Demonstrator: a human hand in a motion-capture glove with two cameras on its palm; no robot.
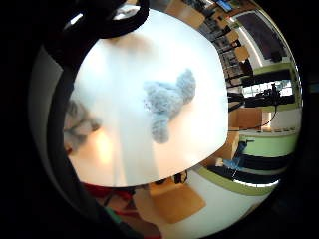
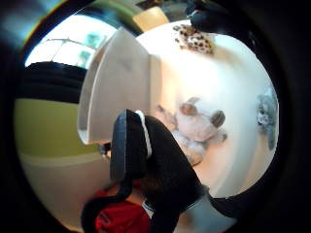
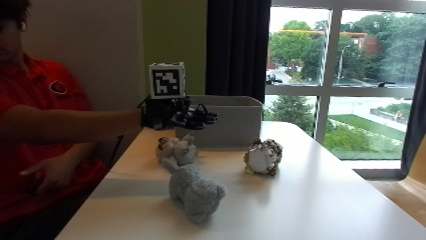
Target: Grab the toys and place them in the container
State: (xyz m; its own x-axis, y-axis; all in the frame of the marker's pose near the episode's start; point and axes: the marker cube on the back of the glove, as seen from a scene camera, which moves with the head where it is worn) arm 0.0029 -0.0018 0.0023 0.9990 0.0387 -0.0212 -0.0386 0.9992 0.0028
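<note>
the gloved right hand [image 3: 174,115] hovers, fingers [image 3: 200,117] relaxed and holding nothing; the pink plush toy [image 3: 176,148] lies on the worktop [image 3: 319,200] directly below them, beside the container [image 3: 226,120].

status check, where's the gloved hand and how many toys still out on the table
Gloved right hand above the table, holding nothing. Three out: grey toy, pale toy, spotted toy. Container behind them, path unobstructed.
</note>
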